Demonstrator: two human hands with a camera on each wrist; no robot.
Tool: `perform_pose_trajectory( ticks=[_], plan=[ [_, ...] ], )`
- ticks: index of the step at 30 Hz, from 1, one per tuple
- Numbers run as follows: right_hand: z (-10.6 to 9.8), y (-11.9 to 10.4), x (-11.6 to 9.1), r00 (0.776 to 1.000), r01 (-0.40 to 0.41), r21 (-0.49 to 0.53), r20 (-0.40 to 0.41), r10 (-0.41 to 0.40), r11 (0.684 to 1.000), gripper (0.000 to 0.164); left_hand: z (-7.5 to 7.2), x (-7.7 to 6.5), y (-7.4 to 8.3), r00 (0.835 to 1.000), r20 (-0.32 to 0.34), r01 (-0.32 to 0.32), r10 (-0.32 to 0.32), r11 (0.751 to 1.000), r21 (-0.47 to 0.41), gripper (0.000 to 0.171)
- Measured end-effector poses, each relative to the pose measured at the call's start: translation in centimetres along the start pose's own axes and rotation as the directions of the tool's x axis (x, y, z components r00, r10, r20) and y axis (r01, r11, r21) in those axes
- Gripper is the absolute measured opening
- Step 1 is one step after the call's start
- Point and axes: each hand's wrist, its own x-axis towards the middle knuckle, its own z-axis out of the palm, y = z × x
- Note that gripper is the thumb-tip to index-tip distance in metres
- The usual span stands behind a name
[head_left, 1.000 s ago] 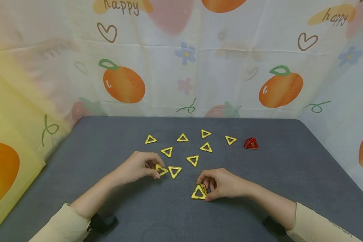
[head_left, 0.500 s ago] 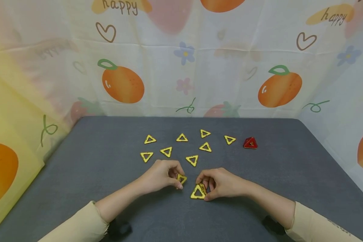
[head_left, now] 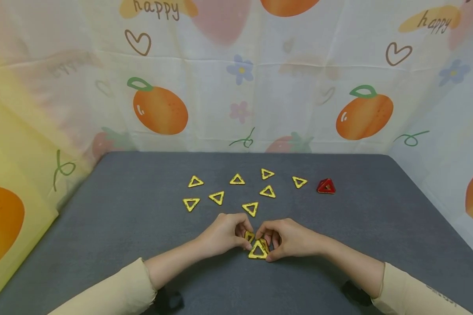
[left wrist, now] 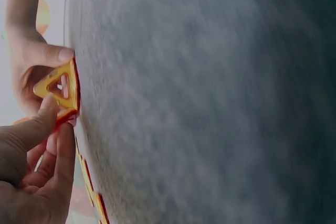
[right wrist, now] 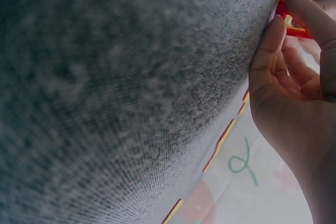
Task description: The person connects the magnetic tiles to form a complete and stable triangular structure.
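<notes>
Now the left fingers [head_left: 242, 218] pinched a yellow triangle [head_left: 252, 238] close beside propped-up triangles [head_left: 258, 256], which the right fingers [head_left: 265, 227] gripped; joining seemed the step, probably needing edges lined up next.

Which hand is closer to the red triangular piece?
Right. The right hand is nearer the person than the red triangular piece and left of it. The left hand, pinching a yellow triangle, is also on the near side but farther left.

I pinch one yellow triangle [head_left: 252, 236], just beside the standing triangles [head_left: 258, 257] I grip, well in from the surface's [head_left: 102, 218] far edge.
</notes>
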Motion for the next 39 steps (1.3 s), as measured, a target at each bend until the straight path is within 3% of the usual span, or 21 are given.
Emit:
perform_pose_trajectory(
  ticks=[11, 23, 31, 39],
  plan=[
    [0.04, 0.1, 0.04, 1.0, 0.011, -0.009, -0.013, -0.012, 1.0, 0.038, 0.95, -0.12, 0.04, 1.0, -0.029, -0.013, 0.012, 0.999, -0.034, 0.03],
    [0.16, -0.03, 0.0, 1.0, -0.007, -0.021, -0.028, 0.006, 1.0, 0.041, 0.89, -0.43, 0.02, 1.0, 0.027, 0.006, -0.004, 0.998, -0.063, 0.036],
    [0.16, -0.01, 0.02, 1.0, -0.002, -0.015, -0.025, 0.002, 1.0, 0.039, 0.93, -0.42, -0.08, 0.999, 0.047, -0.014, 0.017, 0.998, -0.069, 0.039],
    [0.15, -0.08, 0.02, 1.0, -0.002, 0.0, -0.026, 0.002, 1.0, 0.041, 0.96, -0.39, 0.12, 0.999, 0.049, -0.017, 0.017, 1.0, -0.013, 0.04]
  ],
)
